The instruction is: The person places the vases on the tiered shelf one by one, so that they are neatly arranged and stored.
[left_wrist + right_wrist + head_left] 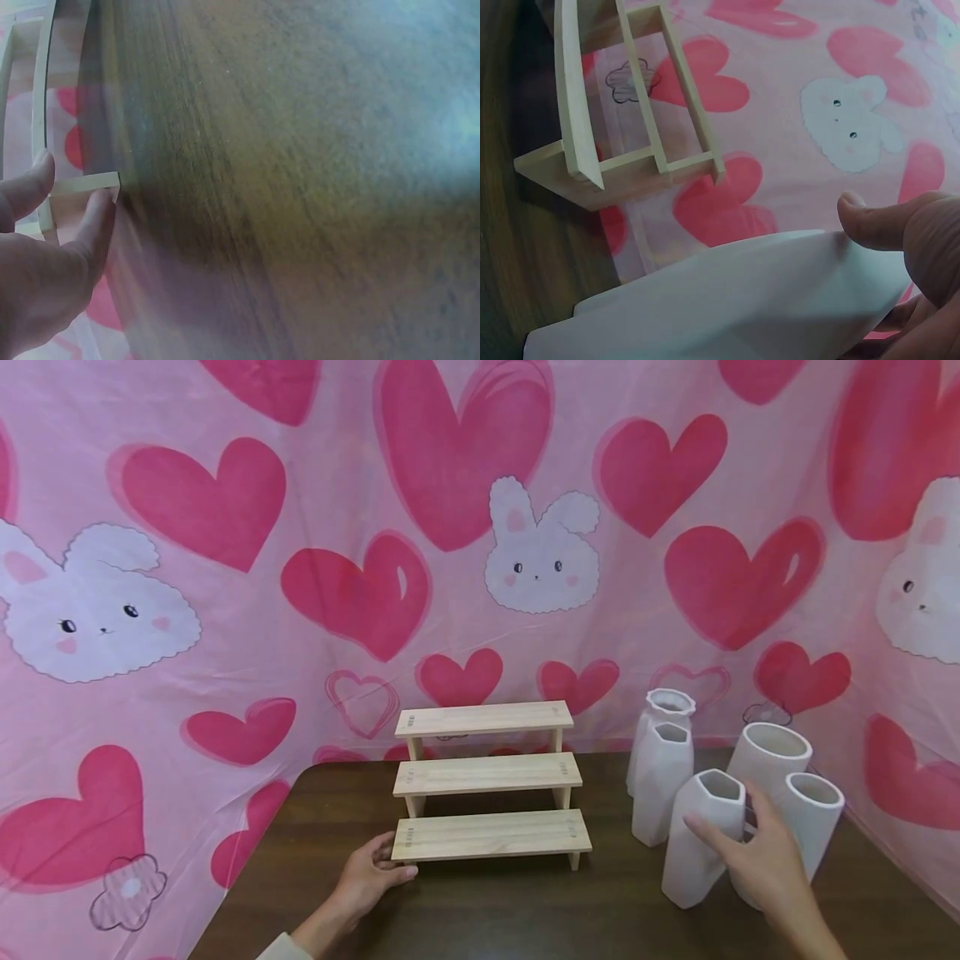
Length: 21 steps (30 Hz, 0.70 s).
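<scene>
A three-tier wooden display stand (491, 835) stands on the brown table. My left hand (367, 877) holds the left end of its lowest step; in the left wrist view the thumb and a finger (96, 225) touch the step's end and side panel. On the right, my right hand (772, 868) grips a white faceted vase (697, 847) near its angular rim, thumb on the near side. The vase leans slightly, and whether its base touches the table cannot be told. In the right wrist view the other fingers are partly hidden behind the vase (735, 307).
Close around the gripped vase stand more white vases: a slim faceted one (662, 789), one with a ruffled rim (671, 702), a wide round one (772, 760) and another round one (817, 810). A pink heart-and-rabbit cloth (465, 593) hangs behind the dark table (337, 818).
</scene>
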Each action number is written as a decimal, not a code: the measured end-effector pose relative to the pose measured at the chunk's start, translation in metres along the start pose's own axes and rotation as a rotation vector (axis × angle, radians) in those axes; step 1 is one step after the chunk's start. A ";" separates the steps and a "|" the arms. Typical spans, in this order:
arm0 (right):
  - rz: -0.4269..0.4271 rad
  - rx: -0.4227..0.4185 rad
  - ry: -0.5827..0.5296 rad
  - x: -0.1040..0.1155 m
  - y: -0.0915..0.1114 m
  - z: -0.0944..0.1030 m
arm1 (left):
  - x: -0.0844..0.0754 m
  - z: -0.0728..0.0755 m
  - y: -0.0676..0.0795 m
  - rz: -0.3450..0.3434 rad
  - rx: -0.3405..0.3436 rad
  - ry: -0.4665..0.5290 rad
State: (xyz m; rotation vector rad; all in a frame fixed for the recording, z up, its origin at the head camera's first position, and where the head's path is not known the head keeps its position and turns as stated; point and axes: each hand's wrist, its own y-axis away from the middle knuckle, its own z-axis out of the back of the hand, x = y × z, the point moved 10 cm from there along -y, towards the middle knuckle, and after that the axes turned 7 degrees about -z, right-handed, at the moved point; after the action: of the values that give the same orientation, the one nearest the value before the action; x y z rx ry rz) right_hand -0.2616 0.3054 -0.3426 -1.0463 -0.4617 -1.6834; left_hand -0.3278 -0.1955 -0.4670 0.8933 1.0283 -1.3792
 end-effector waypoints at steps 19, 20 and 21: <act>-0.017 -0.024 0.019 -0.012 -0.004 0.004 | 0.008 -0.005 0.000 0.015 -0.009 0.188; -0.015 -0.025 0.020 -0.012 -0.003 0.004 | 0.008 -0.005 0.000 0.015 -0.008 0.190; -0.014 -0.026 0.026 -0.012 -0.004 0.005 | 0.008 -0.005 0.000 0.014 -0.008 0.186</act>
State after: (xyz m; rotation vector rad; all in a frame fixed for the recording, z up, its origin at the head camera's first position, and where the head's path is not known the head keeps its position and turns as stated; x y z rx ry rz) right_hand -0.2623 0.3172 -0.3495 -1.0411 -0.4323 -1.7178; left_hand -0.3286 -0.1932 -0.4757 1.0360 1.1652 -1.2970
